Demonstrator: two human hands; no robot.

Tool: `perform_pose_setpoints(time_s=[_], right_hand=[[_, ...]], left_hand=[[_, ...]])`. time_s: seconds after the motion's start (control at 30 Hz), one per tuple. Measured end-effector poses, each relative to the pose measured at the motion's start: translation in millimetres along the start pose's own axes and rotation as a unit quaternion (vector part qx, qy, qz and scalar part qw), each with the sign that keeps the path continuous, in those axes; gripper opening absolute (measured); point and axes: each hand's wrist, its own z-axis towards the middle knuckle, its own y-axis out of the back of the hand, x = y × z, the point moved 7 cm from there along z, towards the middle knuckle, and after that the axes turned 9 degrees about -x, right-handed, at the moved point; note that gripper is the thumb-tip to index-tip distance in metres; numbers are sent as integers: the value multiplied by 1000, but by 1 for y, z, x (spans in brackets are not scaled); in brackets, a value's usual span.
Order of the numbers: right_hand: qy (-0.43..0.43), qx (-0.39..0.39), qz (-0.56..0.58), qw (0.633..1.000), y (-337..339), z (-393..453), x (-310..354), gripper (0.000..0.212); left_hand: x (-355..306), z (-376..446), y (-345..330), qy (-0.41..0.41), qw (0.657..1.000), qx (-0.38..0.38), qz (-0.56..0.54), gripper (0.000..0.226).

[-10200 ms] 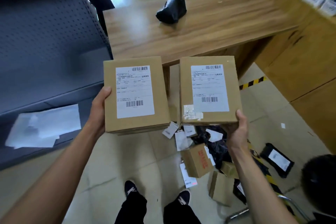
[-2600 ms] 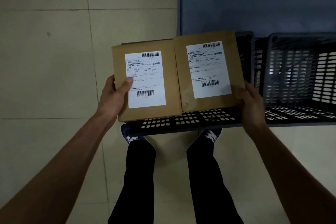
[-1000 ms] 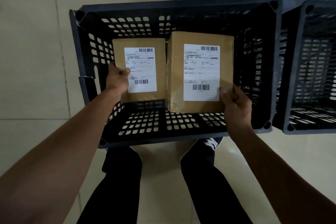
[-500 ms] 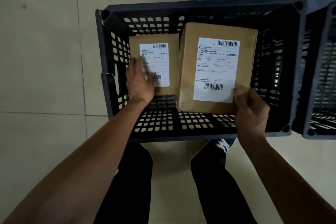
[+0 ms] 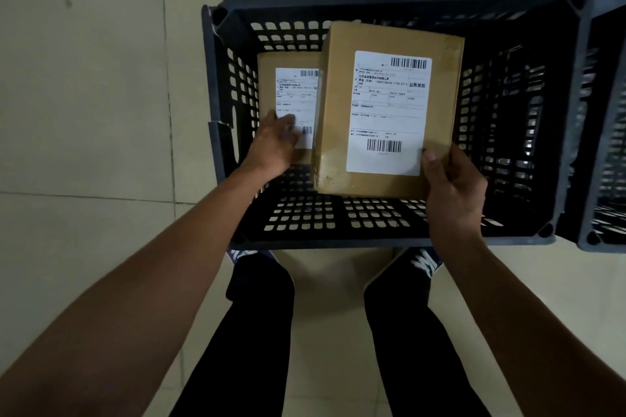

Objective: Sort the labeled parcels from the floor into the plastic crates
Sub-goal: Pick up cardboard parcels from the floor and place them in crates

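1. Two boxes sit over one crate (image 5: 572,112): the left box (image 5: 288,91) lies low inside, near the left wall, while the right box (image 5: 389,108) is held higher and overlaps the left one's right edge
2. Both boxes face label-up, with their long axes running away from the person, toward the far wall
3. Left hand (image 5: 276,145) is down in the crate on the left box's near end, fingers lying on the label; whether they grip or only press, I cannot tell
4. Right hand (image 5: 452,189) clamps the right box at its near right corner, thumb on top beside the label, fingers hidden beneath
5. Bare crate floor shows to the right of the right box and on the near side, so the drop spot lies straight below and slightly right of the right hand, which is the nearer hand for it
6. My judgement: the left box is about placed; the right box needs lowering flat beside it without landing on its edge
7. Second crate (image 5: 606,145) stands just beside, at the right edge; tiled floor (image 5: 84,112) is all around
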Motion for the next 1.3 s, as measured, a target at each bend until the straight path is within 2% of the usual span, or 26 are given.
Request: perform_pose_setpoints(time_s=[0.07,0.1,0.17,0.23,0.43,0.57,0.7,0.8,0.9,0.97,1.1,1.23,1.3], right_hand=[[12,5,-9,1000,-7,-2,3,13],[19,6,-17,1000,-10,-3,5,16],[26,11,-30,999,-20,-7,9,22],[25,17,-40,999,-30,-12,12,24],[20,25,-55,998,-69,-23,20,26],[10,15,-56,998,-92,-27,20,30],[-19,5,-33,999,-107,-27,14,27],[-35,16,-43,998,-115,-26,6,27],[-51,37,-67,996,-119,-28,-3,43],[-48,57,-92,993,-119,-29,-4,49],[-31,104,-150,983,-118,-25,-3,56],[37,152,-214,964,-125,-31,6,87],[102,145,-233,956,-130,-33,12,88]], left_hand=[[3,-10,16,86,985,-49,-140,48],[0,-19,24,110,972,-69,-195,45],[-9,-38,37,117,957,-88,-250,22],[-22,-58,49,89,952,-100,-275,20],[-24,-92,67,18,950,-132,-283,57],[-19,-94,72,3,953,-145,-265,60],[-14,-87,87,-20,969,-140,-201,59],[-24,-80,95,-84,984,-111,-111,52],[-21,-75,93,-122,988,-95,23,56],[-19,-76,86,-158,976,-94,114,59],[-19,-84,71,-240,921,-91,293,64],[-16,-82,70,-246,892,-85,370,73],[-15,-81,70,-246,881,-85,394,72]])
